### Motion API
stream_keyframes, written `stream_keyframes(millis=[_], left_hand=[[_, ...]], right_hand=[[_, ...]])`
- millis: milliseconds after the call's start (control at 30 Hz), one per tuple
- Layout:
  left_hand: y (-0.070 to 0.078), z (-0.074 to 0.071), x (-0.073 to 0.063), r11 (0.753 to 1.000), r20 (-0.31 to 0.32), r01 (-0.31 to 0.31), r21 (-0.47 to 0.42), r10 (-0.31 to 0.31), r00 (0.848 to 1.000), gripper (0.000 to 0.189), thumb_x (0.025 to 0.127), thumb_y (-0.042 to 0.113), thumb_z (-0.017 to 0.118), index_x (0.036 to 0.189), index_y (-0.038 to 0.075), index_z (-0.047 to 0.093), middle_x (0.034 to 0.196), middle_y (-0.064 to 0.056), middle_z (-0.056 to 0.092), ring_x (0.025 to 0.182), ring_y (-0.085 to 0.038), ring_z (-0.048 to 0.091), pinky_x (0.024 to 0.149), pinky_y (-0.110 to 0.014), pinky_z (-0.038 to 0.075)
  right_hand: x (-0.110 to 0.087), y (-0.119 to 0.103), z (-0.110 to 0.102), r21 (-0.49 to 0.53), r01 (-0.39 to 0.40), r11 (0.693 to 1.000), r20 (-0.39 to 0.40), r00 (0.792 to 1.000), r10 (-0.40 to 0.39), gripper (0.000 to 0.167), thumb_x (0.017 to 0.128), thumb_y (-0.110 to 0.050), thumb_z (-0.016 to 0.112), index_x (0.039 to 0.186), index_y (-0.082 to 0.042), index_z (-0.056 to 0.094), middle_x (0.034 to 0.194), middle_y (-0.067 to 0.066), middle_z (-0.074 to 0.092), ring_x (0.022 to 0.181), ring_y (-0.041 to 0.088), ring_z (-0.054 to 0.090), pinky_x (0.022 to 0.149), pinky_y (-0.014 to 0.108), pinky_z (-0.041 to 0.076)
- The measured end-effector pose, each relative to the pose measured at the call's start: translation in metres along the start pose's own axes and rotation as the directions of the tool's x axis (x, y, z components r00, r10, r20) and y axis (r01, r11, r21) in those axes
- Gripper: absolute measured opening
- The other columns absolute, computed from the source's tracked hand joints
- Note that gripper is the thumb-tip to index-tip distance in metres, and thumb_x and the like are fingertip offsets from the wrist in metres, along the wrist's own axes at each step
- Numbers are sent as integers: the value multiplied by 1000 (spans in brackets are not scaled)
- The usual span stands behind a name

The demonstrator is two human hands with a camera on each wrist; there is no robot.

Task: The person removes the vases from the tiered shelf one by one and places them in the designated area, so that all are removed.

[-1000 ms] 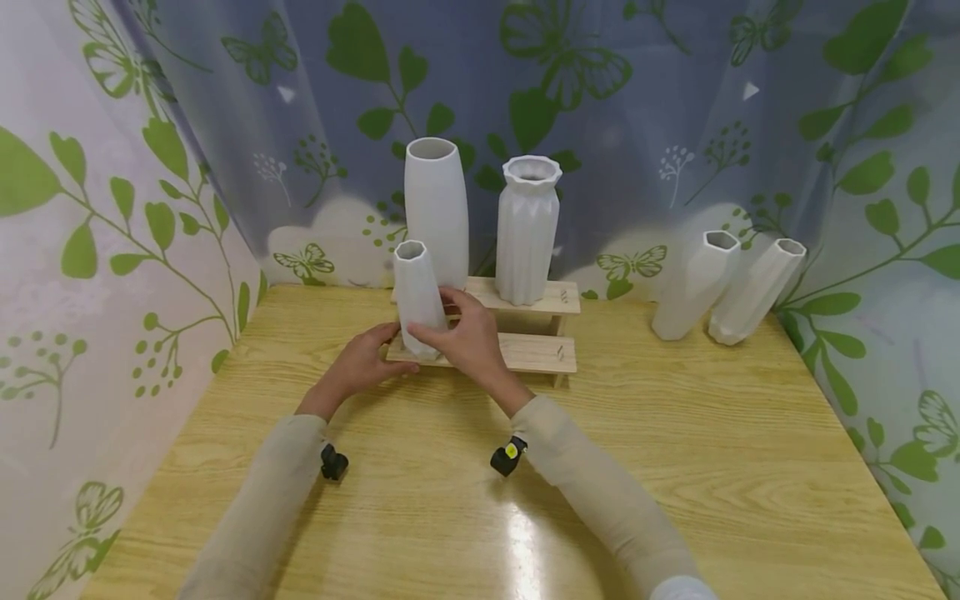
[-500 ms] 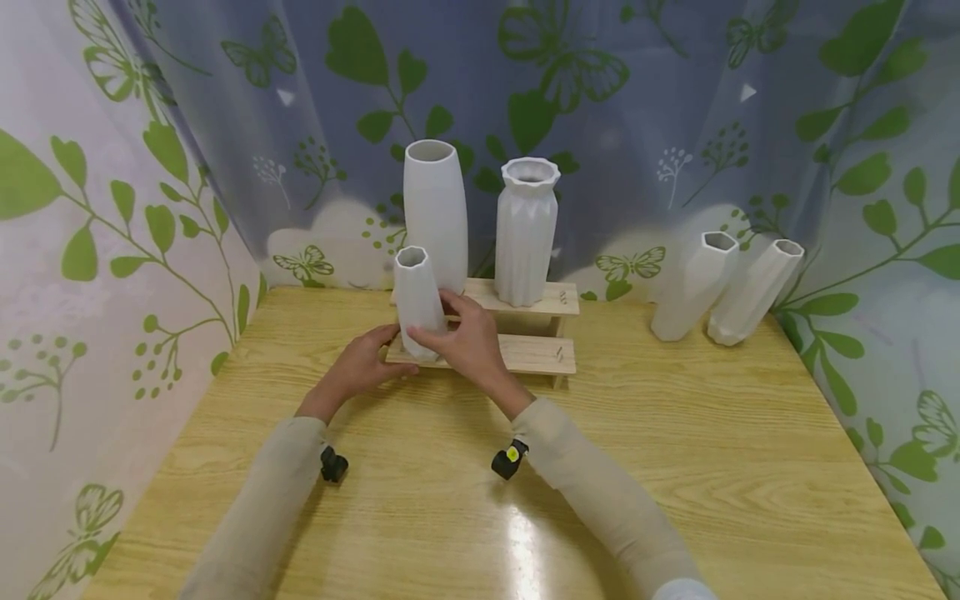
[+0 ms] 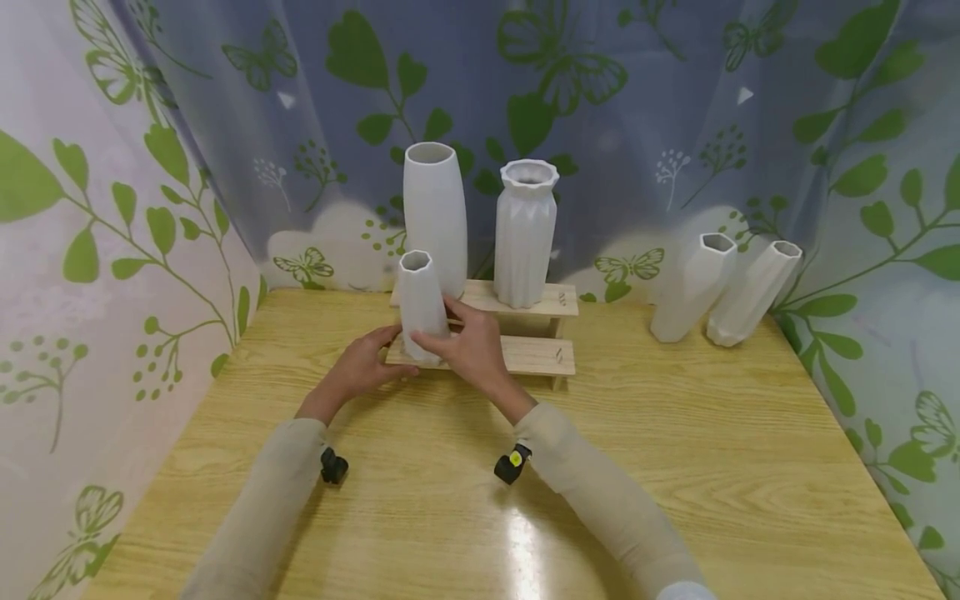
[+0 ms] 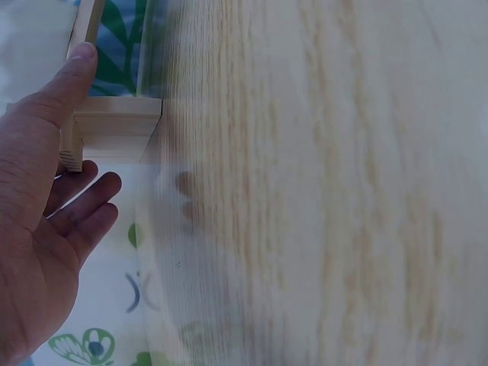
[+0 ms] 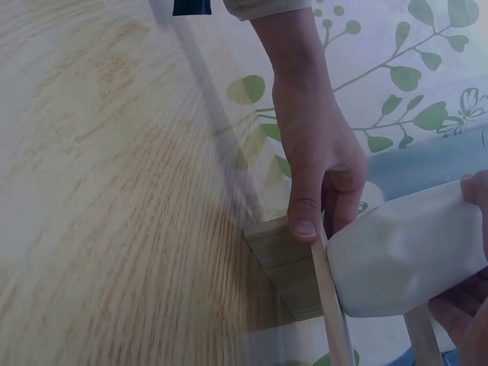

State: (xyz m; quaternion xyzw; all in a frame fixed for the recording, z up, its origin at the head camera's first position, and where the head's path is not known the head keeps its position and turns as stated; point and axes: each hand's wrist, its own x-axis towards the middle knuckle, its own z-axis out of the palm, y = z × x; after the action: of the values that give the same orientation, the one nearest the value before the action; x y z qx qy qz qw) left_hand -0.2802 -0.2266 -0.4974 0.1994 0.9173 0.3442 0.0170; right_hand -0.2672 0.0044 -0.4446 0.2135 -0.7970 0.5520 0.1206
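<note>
A small white faceted vase stands on the left part of the lower step of a two-step wooden stand. My right hand grips the vase's lower part from the right, thumb in front and fingers behind. At the step's left end, my left hand holds the board, its thumb along the front edge. The left wrist view shows that thumb against the board, with the other fingers on its far side. In the right wrist view, the white vase rests its base against the board.
On the upper step stand a tall smooth white vase and a ribbed white vase with a scalloped rim. Two more white vases, a faceted one and a slimmer one, lean at the table's back right. A patterned curtain hangs behind.
The small vase has become more upright and shifted slightly right, its mouth lower in view, with my right hand moving along. My left hand has stayed on the stand.
</note>
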Motion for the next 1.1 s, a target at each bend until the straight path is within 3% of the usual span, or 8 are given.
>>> stream_keyframes(millis=[200,533,733,1100], left_hand=[[0,0,0,1000,7,15,6,-15,1000,88,87,48,80,157,8,42,155,-16,48,135,-40,52,105,-59,48],[-2,0,0,1000,15,25,10,-25,1000,93,88,46,81,155,-3,39,155,-24,44,137,-44,49,107,-60,45],[-2,-1,-1,999,27,25,24,-26,999,96,87,50,79,156,-3,38,155,-25,43,136,-45,50,107,-60,45],[0,-1,-2,999,32,27,29,-28,999,98,87,52,79,157,-1,36,156,-24,42,135,-44,51,106,-59,47]], right_hand=[[-9,-2,-6,3,-2,1000,-3,1000,2,69,82,-32,89,141,-8,63,125,11,72,111,21,70,90,35,60],[-18,-17,-25,40,-19,999,-23,1000,20,65,81,-30,90,137,-9,65,122,9,72,110,21,70,86,35,61],[-22,-22,-39,44,-46,998,-3,999,46,64,80,-32,90,136,-12,66,121,7,72,109,21,70,81,35,62],[-28,-26,-62,105,7,994,-16,1000,-5,69,81,-28,90,143,-15,62,123,10,71,108,23,72,84,33,61]])
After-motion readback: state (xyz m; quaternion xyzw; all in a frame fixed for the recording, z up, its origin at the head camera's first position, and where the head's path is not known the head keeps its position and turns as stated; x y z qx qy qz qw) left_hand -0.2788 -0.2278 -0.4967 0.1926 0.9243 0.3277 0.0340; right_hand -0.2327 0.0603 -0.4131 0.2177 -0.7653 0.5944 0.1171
